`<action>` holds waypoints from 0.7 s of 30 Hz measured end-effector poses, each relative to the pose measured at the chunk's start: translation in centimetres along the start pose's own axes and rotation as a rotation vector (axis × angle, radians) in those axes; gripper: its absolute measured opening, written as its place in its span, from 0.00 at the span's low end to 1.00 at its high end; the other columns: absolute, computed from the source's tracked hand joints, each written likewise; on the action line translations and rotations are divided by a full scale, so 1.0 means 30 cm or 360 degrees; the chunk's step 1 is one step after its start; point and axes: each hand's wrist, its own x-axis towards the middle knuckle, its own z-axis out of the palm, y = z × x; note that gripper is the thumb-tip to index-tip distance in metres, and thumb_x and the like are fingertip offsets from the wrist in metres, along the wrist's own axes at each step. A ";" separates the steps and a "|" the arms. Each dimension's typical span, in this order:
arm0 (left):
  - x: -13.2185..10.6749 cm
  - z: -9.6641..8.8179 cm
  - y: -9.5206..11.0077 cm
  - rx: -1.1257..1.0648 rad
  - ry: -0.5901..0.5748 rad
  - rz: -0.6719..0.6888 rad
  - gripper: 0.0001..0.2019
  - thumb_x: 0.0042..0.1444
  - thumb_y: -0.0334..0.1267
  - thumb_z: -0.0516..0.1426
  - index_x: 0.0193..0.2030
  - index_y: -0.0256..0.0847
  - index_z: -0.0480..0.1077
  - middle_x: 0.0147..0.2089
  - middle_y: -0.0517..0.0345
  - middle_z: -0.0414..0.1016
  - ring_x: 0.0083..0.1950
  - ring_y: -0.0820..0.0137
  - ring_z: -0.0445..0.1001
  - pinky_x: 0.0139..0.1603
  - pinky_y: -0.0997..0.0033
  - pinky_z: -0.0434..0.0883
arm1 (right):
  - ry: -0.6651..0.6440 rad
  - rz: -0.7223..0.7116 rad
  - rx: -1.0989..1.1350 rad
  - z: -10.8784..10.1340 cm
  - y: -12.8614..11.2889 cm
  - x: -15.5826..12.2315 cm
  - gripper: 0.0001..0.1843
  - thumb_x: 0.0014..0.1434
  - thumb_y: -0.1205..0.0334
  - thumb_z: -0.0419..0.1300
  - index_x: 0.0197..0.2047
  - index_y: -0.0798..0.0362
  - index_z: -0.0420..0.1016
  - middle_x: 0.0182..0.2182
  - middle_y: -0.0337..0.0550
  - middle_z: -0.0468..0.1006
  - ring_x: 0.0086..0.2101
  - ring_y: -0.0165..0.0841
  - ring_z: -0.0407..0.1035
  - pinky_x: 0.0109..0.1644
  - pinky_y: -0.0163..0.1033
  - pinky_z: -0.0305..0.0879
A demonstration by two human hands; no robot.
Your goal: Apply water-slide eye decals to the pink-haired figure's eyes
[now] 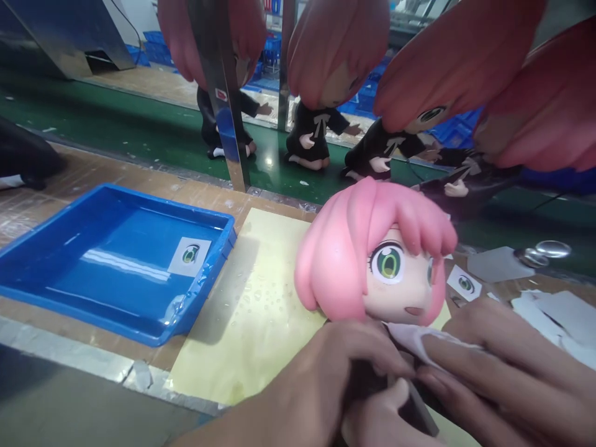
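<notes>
A doll figure with a large pink-haired head (372, 248) and green eyes stands on a yellow mat (261, 310). My left hand (326, 379) is wrapped around the doll's dark body below the head. My right hand (503, 366) presses a white cloth (414, 341) against the doll just under its chin. The doll's body is mostly hidden by my hands.
A shallow blue tray (116, 261) holding water and a small eye decal sheet (190, 256) sits at left. Several more pink-haired dolls (316, 93) stand on the green belt (139, 130) behind. Loose decal papers (465, 282) and white scraps (554, 310) lie at right.
</notes>
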 end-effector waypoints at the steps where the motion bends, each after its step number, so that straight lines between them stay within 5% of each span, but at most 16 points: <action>1: 0.002 -0.012 0.034 0.0038 -0.0042 0.0085 0.22 0.56 0.61 0.64 0.42 0.45 0.79 0.43 0.54 0.82 0.50 0.53 0.81 0.51 0.57 0.78 | 0.0009 0.0149 0.0135 -0.012 -0.010 0.003 0.10 0.64 0.65 0.61 0.47 0.44 0.79 0.35 0.41 0.77 0.31 0.31 0.72 0.29 0.31 0.70; 3: 0.012 -0.028 0.088 0.0143 -0.0106 0.0201 0.17 0.62 0.54 0.62 0.50 0.47 0.77 0.49 0.53 0.81 0.53 0.59 0.79 0.59 0.60 0.74 | 0.0008 0.0539 0.0501 -0.031 -0.029 0.016 0.10 0.68 0.56 0.58 0.45 0.42 0.81 0.34 0.40 0.77 0.29 0.30 0.71 0.28 0.30 0.71; 5: 0.034 -0.023 0.126 0.0221 -0.0192 0.0195 0.13 0.68 0.49 0.58 0.54 0.49 0.75 0.53 0.54 0.79 0.54 0.64 0.78 0.59 0.66 0.72 | 0.0008 0.0841 0.0858 -0.038 -0.042 0.036 0.14 0.68 0.47 0.57 0.42 0.41 0.83 0.35 0.41 0.78 0.36 0.33 0.74 0.39 0.33 0.75; 8: 0.075 0.022 0.158 0.0180 -0.0424 0.0098 0.14 0.69 0.49 0.57 0.56 0.50 0.74 0.55 0.56 0.77 0.54 0.67 0.75 0.54 0.72 0.72 | 0.0118 0.0922 0.1214 -0.031 -0.050 0.075 0.17 0.67 0.43 0.59 0.42 0.42 0.84 0.42 0.44 0.76 0.52 0.38 0.69 0.53 0.38 0.73; 10: 0.098 0.055 0.169 0.0073 -0.0506 0.0045 0.13 0.67 0.48 0.60 0.53 0.46 0.74 0.49 0.57 0.76 0.49 0.70 0.75 0.49 0.74 0.72 | 0.0138 0.0914 0.1361 -0.023 -0.055 0.097 0.17 0.67 0.42 0.59 0.43 0.43 0.83 0.42 0.45 0.74 0.47 0.37 0.69 0.49 0.38 0.73; 14: 0.121 0.089 0.177 -0.0052 -0.0270 0.0069 0.13 0.64 0.48 0.63 0.40 0.39 0.71 0.34 0.59 0.73 0.34 0.74 0.71 0.35 0.77 0.70 | 0.0212 0.1098 0.1461 -0.011 -0.085 0.119 0.18 0.66 0.42 0.62 0.47 0.47 0.80 0.35 0.43 0.75 0.38 0.34 0.71 0.43 0.36 0.71; 18: 0.135 0.103 0.175 -0.0179 -0.0042 0.0168 0.12 0.66 0.46 0.60 0.37 0.41 0.67 0.36 0.60 0.72 0.36 0.75 0.70 0.35 0.79 0.69 | 0.0339 0.1405 0.1778 -0.002 -0.133 0.132 0.26 0.60 0.40 0.67 0.53 0.48 0.74 0.31 0.40 0.74 0.29 0.31 0.68 0.33 0.35 0.68; 21: 0.150 0.124 0.173 -0.0183 -0.0003 0.0240 0.11 0.69 0.45 0.57 0.38 0.42 0.65 0.34 0.63 0.70 0.33 0.78 0.66 0.34 0.82 0.67 | 0.0232 0.1413 0.2179 0.007 -0.146 0.148 0.28 0.60 0.41 0.68 0.56 0.49 0.72 0.35 0.43 0.76 0.29 0.32 0.69 0.31 0.36 0.68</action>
